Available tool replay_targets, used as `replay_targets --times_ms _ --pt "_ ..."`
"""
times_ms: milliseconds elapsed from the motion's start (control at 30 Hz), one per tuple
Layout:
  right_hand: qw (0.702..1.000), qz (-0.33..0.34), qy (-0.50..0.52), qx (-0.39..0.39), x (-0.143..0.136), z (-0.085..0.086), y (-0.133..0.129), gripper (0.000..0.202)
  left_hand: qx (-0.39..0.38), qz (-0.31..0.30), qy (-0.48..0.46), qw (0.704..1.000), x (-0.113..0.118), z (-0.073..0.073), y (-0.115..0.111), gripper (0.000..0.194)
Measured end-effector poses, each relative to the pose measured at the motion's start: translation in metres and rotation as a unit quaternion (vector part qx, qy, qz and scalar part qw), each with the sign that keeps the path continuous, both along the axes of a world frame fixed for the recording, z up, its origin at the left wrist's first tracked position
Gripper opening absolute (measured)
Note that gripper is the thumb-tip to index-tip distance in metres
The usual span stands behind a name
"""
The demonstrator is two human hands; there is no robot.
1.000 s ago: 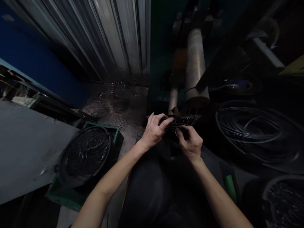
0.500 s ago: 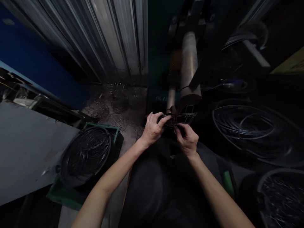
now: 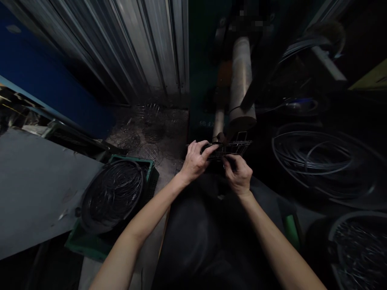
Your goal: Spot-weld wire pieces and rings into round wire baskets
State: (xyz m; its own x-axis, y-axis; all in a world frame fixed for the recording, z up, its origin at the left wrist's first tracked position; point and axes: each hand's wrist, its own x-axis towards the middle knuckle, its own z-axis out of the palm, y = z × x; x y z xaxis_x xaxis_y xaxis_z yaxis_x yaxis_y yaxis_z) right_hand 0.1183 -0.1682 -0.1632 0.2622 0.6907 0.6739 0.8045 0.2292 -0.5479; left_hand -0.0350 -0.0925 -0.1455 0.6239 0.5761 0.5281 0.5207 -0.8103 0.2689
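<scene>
A dark wire frame (image 3: pixel 238 148) is held in front of me at the lower end of a machine. My left hand (image 3: pixel 196 159) grips its left side, thumb and fingers closed around the wires. My right hand (image 3: pixel 238 171) pinches at the frame's near edge; whether a small part sits between those fingertips is too dark to see. Just beyond the frame, a thin upright rod (image 3: pixel 219 123) of the machine reaches down to the wires. Beside it hangs a thick metal cylinder (image 3: pixel 242 80), its lower end above the frame.
At left, a black basin (image 3: pixel 113 195) of wire rings rests on a green crate (image 3: pixel 151 165), near a grey panel (image 3: pixel 39 189). Coiled wire (image 3: pixel 314 155) lies in a wide tub at right. Below it stands a bucket (image 3: pixel 335 229) of small metal pieces. Wire scraps litter the floor (image 3: pixel 169 141).
Both hands stay at almost the same place on the wire frame. The view has shifted slightly, and the frame looks tilted a little differently.
</scene>
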Motion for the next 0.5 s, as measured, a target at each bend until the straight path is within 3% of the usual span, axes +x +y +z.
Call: replay_targets --times_ms 300,400,500 --pt "1.000 -0.007 0.017 -0.002 -0.002 -0.008 0.003 0.022 0.008 -0.015 -0.009 1.000 -0.003 0.001 0.002 0.052" --pt "1.000 0.003 0.022 -0.009 -0.006 -0.003 0.002 0.023 0.008 -0.012 -0.011 1.000 -0.001 0.001 0.004 0.053" --pt "0.999 -0.016 0.044 0.001 0.004 0.007 -0.020 0.022 0.013 -0.013 -0.013 1.000 -0.002 0.000 0.003 0.057"
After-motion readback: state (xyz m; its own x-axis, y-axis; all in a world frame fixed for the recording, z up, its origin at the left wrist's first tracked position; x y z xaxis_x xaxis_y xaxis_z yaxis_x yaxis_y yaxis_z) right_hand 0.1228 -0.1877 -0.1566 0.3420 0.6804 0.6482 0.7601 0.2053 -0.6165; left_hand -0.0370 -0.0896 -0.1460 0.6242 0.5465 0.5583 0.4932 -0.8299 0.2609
